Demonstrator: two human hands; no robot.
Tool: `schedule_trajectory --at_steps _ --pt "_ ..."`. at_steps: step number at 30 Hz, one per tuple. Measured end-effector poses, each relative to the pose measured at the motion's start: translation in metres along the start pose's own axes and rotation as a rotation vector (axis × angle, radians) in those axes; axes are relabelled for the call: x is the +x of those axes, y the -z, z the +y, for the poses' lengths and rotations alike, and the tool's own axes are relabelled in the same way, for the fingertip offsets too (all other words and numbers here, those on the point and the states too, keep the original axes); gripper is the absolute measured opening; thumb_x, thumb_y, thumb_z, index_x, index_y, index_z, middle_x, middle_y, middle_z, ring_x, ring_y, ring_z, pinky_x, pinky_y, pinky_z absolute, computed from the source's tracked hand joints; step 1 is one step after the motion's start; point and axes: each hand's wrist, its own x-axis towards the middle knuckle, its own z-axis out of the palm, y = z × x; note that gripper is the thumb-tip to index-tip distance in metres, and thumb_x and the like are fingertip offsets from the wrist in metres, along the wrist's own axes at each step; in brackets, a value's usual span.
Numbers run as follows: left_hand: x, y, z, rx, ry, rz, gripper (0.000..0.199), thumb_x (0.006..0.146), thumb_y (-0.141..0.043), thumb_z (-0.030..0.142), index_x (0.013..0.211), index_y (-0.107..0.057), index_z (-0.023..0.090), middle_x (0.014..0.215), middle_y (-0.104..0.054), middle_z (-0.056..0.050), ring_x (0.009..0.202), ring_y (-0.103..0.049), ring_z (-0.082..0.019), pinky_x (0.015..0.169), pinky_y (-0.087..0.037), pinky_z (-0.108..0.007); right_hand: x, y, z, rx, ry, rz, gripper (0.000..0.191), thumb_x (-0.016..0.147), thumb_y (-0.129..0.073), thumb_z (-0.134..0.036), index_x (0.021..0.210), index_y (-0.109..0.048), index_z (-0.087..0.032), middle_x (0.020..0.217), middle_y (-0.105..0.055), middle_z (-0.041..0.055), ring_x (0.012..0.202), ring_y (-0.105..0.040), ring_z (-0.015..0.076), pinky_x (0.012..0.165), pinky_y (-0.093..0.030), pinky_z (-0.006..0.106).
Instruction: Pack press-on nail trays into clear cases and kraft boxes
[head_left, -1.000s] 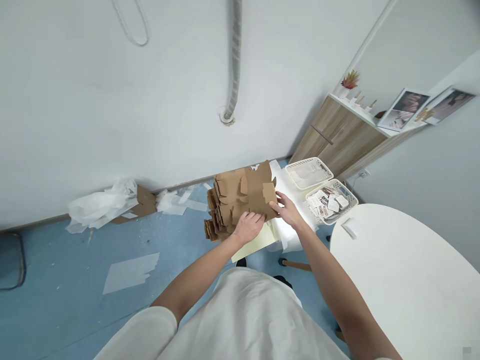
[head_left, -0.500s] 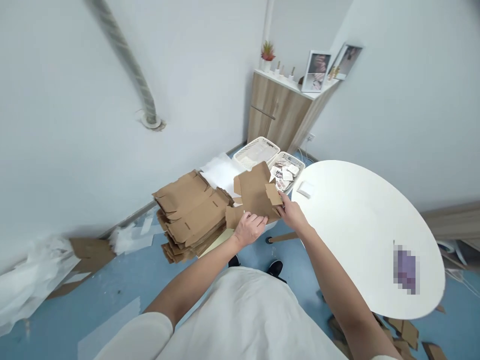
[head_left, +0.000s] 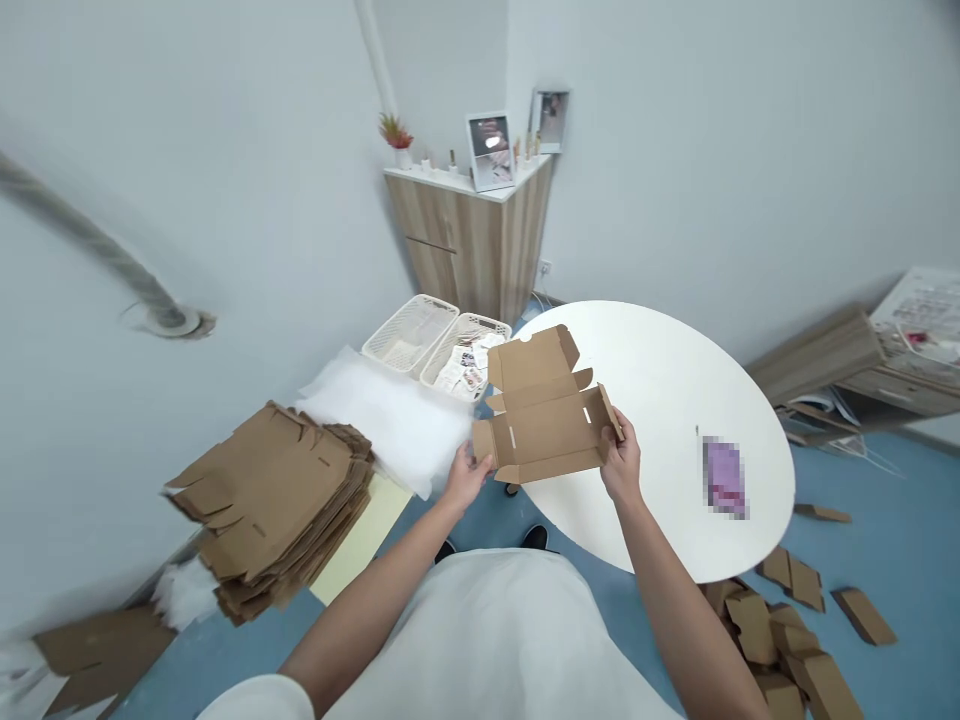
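Observation:
A partly folded brown cardboard box [head_left: 551, 432] is held up in front of me, over the near left part of the white round table [head_left: 675, 380]. Its lid panel spreads away from me, and its right side wall is bent up. My left hand [head_left: 468, 476] pinches the flap at the box's left end. Around the raised right wall, my right hand [head_left: 622, 460] has its thumb inside and fingers outside. To the left lies a stack of flat cardboard boxes [head_left: 277, 490], beside white foam sheets [head_left: 397, 410].
Two white plastic baskets [head_left: 412, 332] stand behind the foam; the right one holds cards. A blurred purple item [head_left: 724, 476] lies on the table. Folded boxes [head_left: 780, 640] are heaped on the floor at right. A wooden cabinet [head_left: 465, 240] fills the corner.
My view has turned right. The cardboard box has moved from beside the stack to the table, and it is now opened out with its right wall folded up. Both hands have changed their grip.

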Motion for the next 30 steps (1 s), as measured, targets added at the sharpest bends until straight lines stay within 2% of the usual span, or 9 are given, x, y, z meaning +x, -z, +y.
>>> schedule_trajectory --at_steps 3,6,11,14,18,23,25,27,30 --pt "0.012 -0.037 -0.005 -0.075 -0.096 -0.147 0.037 0.071 -0.056 0.038 0.099 -0.052 0.014 0.088 -0.062 -0.008 0.079 -0.06 -0.018 0.07 -0.048 -0.031 -0.006 0.04 0.019 -0.028 -0.076 0.121 0.045 0.078 -0.045 -0.045 0.115 -0.047 -0.019 0.115 -0.054 0.0089 0.099 -0.053 0.0196 0.082 -0.043 0.034" --pt "0.025 -0.067 -0.003 0.134 -0.18 -0.12 0.023 0.07 -0.055 0.03 0.086 -0.056 0.013 0.07 -0.06 -0.002 0.061 -0.057 -0.013 0.059 -0.046 -0.024 -0.013 0.078 0.038 -0.117 -0.215 0.209 0.039 0.078 -0.044 -0.046 0.099 -0.056 -0.016 0.095 -0.061 0.0081 0.085 -0.055 0.0183 0.073 -0.046 0.031" --pt "0.039 -0.098 -0.002 0.478 -0.236 -0.175 0.021 0.072 -0.05 0.023 0.089 -0.059 0.015 0.069 -0.059 0.0 0.055 -0.055 -0.011 0.055 -0.042 -0.022 -0.021 0.124 0.069 -0.122 -0.484 0.253 0.028 0.073 -0.045 -0.044 0.072 -0.054 -0.017 0.063 -0.053 0.0005 0.058 -0.048 0.0127 0.048 -0.045 0.024" --pt "0.045 -0.109 -0.004 0.62 -0.231 -0.177 0.021 0.073 -0.049 0.023 0.09 -0.059 0.016 0.075 -0.062 -0.001 0.059 -0.057 -0.012 0.059 -0.043 -0.024 -0.023 0.14 0.086 -0.129 -0.566 0.198 0.018 0.07 -0.045 -0.035 0.068 -0.051 -0.018 0.055 -0.047 -0.003 0.051 -0.044 0.011 0.047 -0.044 0.024" --pt "0.055 -0.12 -0.008 0.714 -0.229 -0.208 0.021 0.074 -0.048 0.022 0.092 -0.059 0.017 0.082 -0.063 -0.003 0.067 -0.059 -0.014 0.064 -0.044 -0.025 -0.027 0.152 0.106 -0.356 -0.572 0.128 0.021 0.068 -0.044 -0.03 0.081 -0.055 -0.018 0.068 -0.057 0.0005 0.058 -0.053 0.0139 0.056 -0.045 0.027" --pt "0.058 -0.124 -0.01 0.796 -0.262 -0.219 0.036 0.077 -0.048 0.027 0.111 -0.05 0.015 0.098 -0.06 -0.008 0.082 -0.059 -0.017 0.074 -0.045 -0.028 -0.029 0.158 0.116 -0.668 -0.558 -0.012 0.047 0.069 -0.046 -0.03 0.114 -0.047 -0.017 0.096 -0.061 0.0088 0.086 -0.057 0.0217 0.074 -0.042 0.033" --pt "0.053 -0.123 -0.009 0.897 -0.381 -0.168 0.052 0.075 -0.051 0.035 0.122 -0.04 0.014 0.115 -0.051 -0.013 0.101 -0.053 -0.022 0.083 -0.042 -0.034 -0.024 0.157 0.114 -0.811 -0.484 0.013 0.059 0.069 -0.049 -0.033 0.124 -0.037 -0.015 0.11 -0.055 0.0132 0.101 -0.05 0.0261 0.083 -0.038 0.038" --pt "0.045 -0.121 -0.006 1.033 -0.563 -0.205 0.066 0.07 -0.056 0.044 0.126 -0.035 0.015 0.126 -0.041 -0.015 0.117 -0.039 -0.028 0.093 -0.033 -0.041 -0.013 0.153 0.11 -0.923 -0.381 0.033 0.063 0.07 -0.05 -0.034 0.128 -0.033 -0.014 0.121 -0.046 0.015 0.112 -0.04 0.0293 0.089 -0.033 0.042" --pt "0.035 -0.122 -0.003 1.233 -0.788 -0.467 0.067 0.064 -0.063 0.048 0.121 -0.042 0.02 0.128 -0.04 -0.012 0.124 -0.027 -0.03 0.101 -0.017 -0.048 0.012 0.145 0.104 -0.951 -0.299 -0.064 0.056 0.073 -0.048 -0.031 0.127 -0.036 -0.019 0.123 -0.046 0.0116 0.115 -0.037 0.0285 0.092 -0.031 0.043"
